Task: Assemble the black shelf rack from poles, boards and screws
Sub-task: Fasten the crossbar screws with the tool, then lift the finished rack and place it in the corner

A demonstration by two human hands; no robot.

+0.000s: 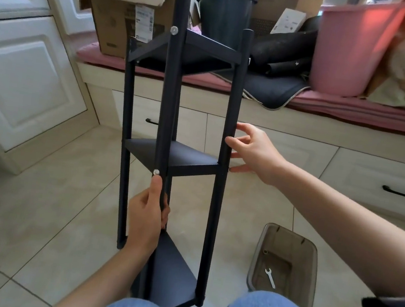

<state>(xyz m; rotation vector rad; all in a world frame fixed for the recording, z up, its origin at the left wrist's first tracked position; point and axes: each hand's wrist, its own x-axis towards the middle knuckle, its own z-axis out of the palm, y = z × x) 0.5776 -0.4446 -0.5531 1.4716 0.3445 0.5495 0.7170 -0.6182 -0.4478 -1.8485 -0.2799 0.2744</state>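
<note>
Wrench (270, 277) in tray (311, 255), right of rack (221, 181).

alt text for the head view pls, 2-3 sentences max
A person seated on a tiled floor steadies a black three-tier shelf rack: the left hand grips the front pole, and the right hand touches the right pole with loose fingers. A clear plastic tray holding a small wrench sits on the floor at right.

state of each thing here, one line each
black three-pole shelf rack: assembled, three boards mounted, tilted
left hand: grips the middle pole
right hand: open, fingertips touching the right pole
brown cardboard box: flaps open
clear brown plastic tray: on floor, holds a small silver wrench
</note>
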